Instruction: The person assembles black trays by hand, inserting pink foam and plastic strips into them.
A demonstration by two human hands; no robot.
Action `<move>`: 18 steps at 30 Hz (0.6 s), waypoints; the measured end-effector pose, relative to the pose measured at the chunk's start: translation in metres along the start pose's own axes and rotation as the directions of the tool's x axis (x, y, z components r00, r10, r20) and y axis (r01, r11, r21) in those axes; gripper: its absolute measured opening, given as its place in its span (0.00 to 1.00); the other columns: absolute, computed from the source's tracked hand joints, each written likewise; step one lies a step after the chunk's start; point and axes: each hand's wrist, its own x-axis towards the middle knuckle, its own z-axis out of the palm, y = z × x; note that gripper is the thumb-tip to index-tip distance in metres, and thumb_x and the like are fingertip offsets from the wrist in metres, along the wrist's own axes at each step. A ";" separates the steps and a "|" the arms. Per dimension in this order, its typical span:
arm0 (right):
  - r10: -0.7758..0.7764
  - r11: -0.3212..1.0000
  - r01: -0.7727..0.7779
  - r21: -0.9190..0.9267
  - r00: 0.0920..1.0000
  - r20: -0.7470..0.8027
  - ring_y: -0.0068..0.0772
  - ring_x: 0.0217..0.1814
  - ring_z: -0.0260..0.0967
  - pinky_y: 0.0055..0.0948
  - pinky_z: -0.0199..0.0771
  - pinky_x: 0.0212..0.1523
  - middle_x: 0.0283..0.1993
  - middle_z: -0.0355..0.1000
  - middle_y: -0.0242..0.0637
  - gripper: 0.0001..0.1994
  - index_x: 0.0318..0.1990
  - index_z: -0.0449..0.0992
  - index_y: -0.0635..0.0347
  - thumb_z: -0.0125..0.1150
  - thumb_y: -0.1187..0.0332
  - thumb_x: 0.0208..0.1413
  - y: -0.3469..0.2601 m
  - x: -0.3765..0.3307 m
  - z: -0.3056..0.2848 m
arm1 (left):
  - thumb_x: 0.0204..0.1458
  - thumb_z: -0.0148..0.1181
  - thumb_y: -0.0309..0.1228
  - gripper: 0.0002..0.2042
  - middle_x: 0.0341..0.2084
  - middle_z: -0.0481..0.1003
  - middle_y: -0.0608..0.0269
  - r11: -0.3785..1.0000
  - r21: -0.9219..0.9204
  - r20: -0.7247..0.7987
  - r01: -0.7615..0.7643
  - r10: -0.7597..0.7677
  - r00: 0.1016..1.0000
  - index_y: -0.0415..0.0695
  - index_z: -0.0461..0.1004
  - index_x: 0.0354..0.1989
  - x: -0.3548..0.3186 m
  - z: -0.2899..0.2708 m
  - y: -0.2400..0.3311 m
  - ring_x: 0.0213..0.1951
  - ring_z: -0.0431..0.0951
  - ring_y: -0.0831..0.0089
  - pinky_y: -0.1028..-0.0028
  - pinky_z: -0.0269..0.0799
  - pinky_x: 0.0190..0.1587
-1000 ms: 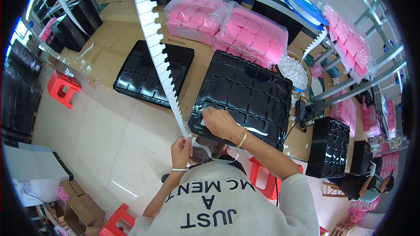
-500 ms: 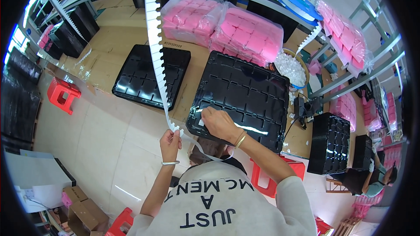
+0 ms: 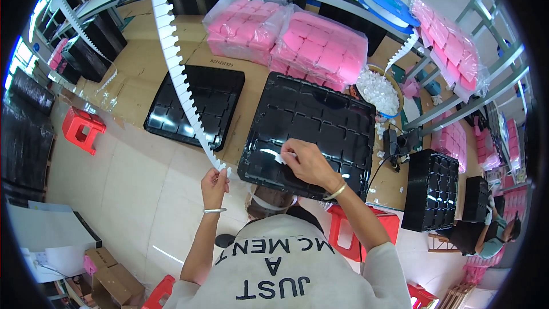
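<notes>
— Where are the two arms?

— Both come up from the bottom and reach forward. The left arm goes straight up, thin and bare. The right arm bends in from the right side

— What is the left hand (image 3: pixel 214 182) doing?

— It is up, fingers pinched together at the top. A thin ring sits around its wrist

— And the right hand (image 3: pixel 306 163)?

— It is out further than the left one, palm down, fingers curled and pointing left. The fingertips (image 3: pixel 284 157) are squeezed together. A band sits on that wrist too

— Do the hands touch?

— No, they are apart
</notes>
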 end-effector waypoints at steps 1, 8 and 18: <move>0.008 1.000 -0.008 0.012 0.998 -0.057 0.51 0.35 0.74 0.40 0.73 0.36 0.33 0.73 0.48 0.05 0.35 0.74 0.65 0.58 0.72 0.59 -0.004 -0.001 -0.010 | 0.63 0.59 0.32 0.08 0.20 0.73 0.67 1.000 -0.004 -0.003 -0.007 0.007 1.000 0.39 0.74 0.37 0.001 -0.005 -0.001 0.15 0.66 0.83 0.83 0.57 0.18; 0.105 0.919 -0.308 -0.244 0.791 -0.603 0.39 0.32 0.75 0.30 0.74 0.33 0.29 0.74 0.42 0.02 0.34 0.75 0.66 0.61 0.79 0.54 0.103 -0.044 -0.143 | 0.62 0.58 0.26 0.08 0.34 0.73 0.63 0.960 0.055 -0.273 -0.274 0.279 0.921 0.37 0.72 0.46 -0.002 0.018 0.053 0.28 0.72 0.81 0.81 0.67 0.30; -0.067 0.862 -0.392 -0.321 0.541 -0.839 0.47 0.32 0.74 0.39 0.74 0.35 0.31 0.73 0.45 0.06 0.35 0.75 0.63 0.64 0.79 0.50 0.254 -0.056 -0.242 | 0.58 0.59 0.23 0.09 0.35 0.78 0.58 0.674 0.250 0.383 -0.695 0.591 0.710 0.40 0.77 0.46 0.073 0.161 0.171 0.35 0.78 0.70 0.75 0.72 0.37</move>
